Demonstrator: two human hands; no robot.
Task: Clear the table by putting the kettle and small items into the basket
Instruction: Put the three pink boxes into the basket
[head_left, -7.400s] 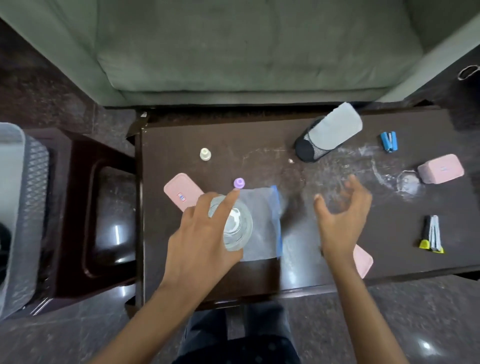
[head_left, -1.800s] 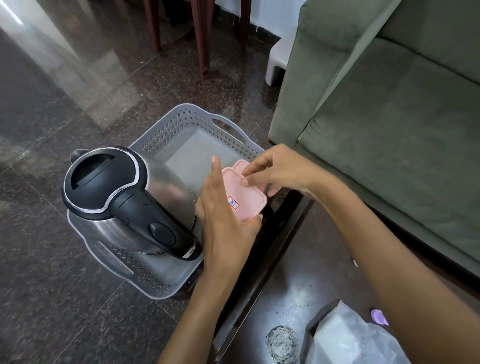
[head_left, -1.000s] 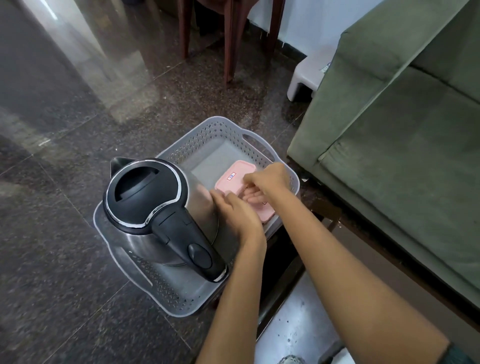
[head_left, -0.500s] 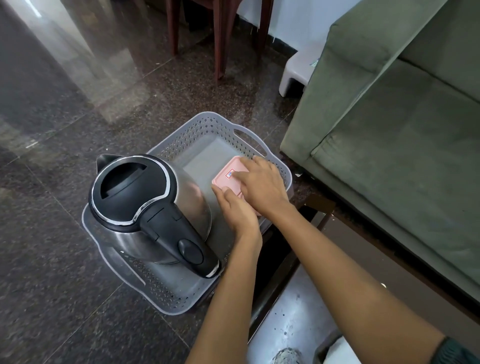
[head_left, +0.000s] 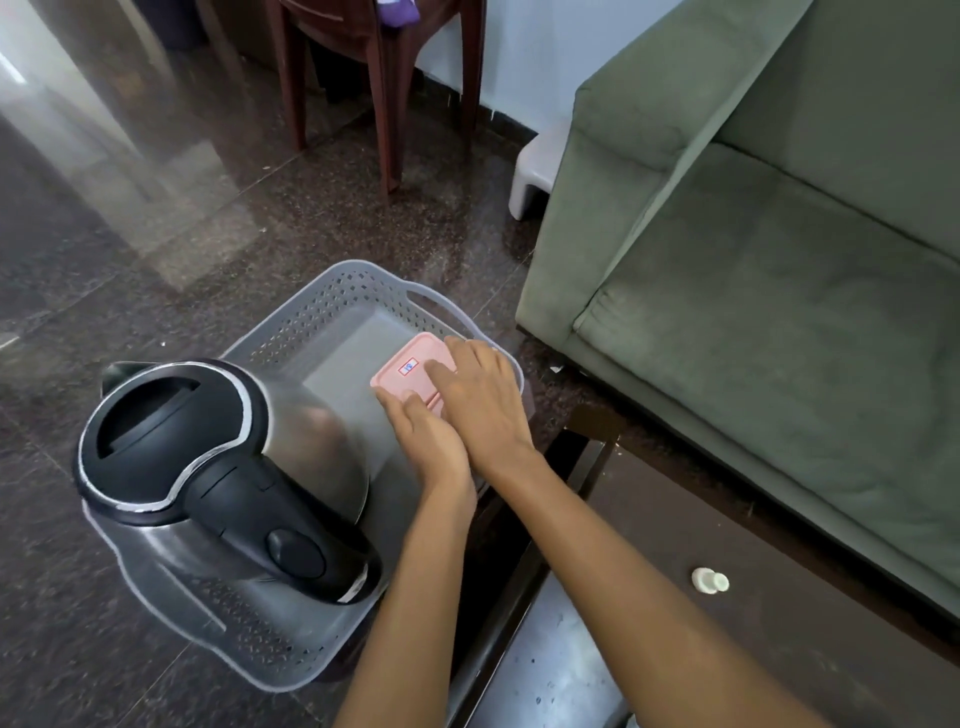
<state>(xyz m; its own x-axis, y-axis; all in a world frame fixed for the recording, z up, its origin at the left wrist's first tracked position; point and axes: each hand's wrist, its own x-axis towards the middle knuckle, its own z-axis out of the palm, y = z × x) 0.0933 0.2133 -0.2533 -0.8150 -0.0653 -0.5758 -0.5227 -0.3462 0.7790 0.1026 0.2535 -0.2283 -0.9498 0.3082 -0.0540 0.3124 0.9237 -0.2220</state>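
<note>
A grey perforated basket (head_left: 353, 278) stands on a low stool to the left of the dark table (head_left: 810, 660). A steel kettle (head_left: 218, 467) with a black lid and handle fills the basket's near half. A flat pink box (head_left: 408, 366) with a small red label lies low in the far right corner of the basket. My left hand (head_left: 428, 439) and my right hand (head_left: 485, 402) both rest on the box's near end, fingers laid over it. A small white cap (head_left: 709, 580) lies on the table.
A green sofa (head_left: 779, 260) runs along the right, close behind the table. A wooden chair (head_left: 384, 93) and a white step stool (head_left: 535, 171) stand at the back. The floor around the basket is dark polished stone (head_left: 104, 260).
Both hands carried the pink box from above the basket's edge down into its far right corner. The kettle has stayed in place in the basket.
</note>
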